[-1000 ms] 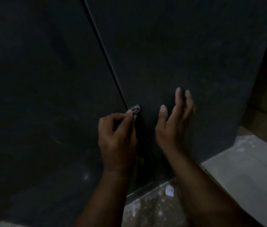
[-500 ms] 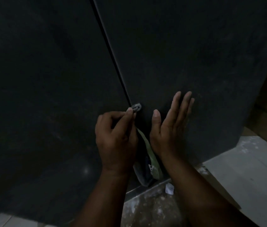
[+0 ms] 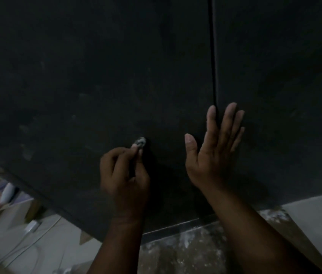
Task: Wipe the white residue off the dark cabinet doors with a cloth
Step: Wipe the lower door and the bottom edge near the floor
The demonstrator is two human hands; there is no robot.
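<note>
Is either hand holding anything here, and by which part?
Left hand pinches the small metal knob on the cabinet door from below. Right hand holds nothing.

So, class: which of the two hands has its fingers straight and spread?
The right hand, open against the dark door. The left hand is curled, pinching the small metal knob.

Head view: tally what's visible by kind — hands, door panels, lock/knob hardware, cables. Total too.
Hands: 2 — left hand, right hand
Dark door panels: 2 — left panel, right panel
Small metal knob or lock: 1 — metal fitting, pinched by the left fingers
White cables on floor: 1 bundle
Total: 6
</note>
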